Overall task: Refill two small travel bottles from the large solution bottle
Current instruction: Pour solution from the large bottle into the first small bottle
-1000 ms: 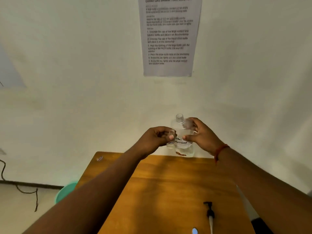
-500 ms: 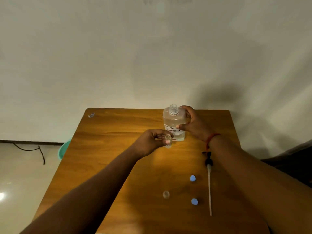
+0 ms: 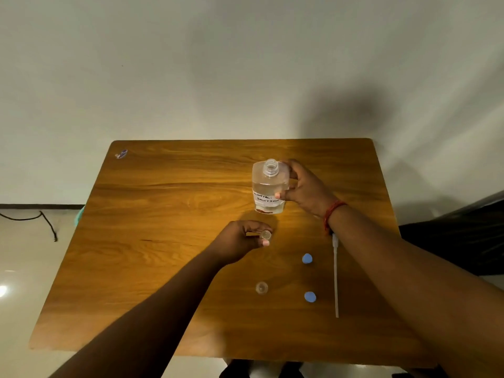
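The large clear solution bottle (image 3: 270, 186) stands upright on the wooden table (image 3: 169, 203), uncapped, with a handwritten label. My right hand (image 3: 305, 189) grips its right side. My left hand (image 3: 240, 241) holds a small clear travel bottle (image 3: 265, 235), open mouth up, low over the table just in front of the large bottle. A second small travel bottle (image 3: 261, 287) stands open nearer to me. Two blue caps (image 3: 307, 258) (image 3: 310, 297) lie to its right.
A pump head with a long white tube (image 3: 336, 276) lies along the right side of the table, partly under my right wrist. A small wrapper (image 3: 121, 153) sits at the far left corner. A green bucket (image 3: 80, 215) and a black cable (image 3: 41, 218) are on the floor at left.
Both bottles have come down from in front of the wall to the table. The large bottle now stands upright and the small one has moved apart from it, toward me.
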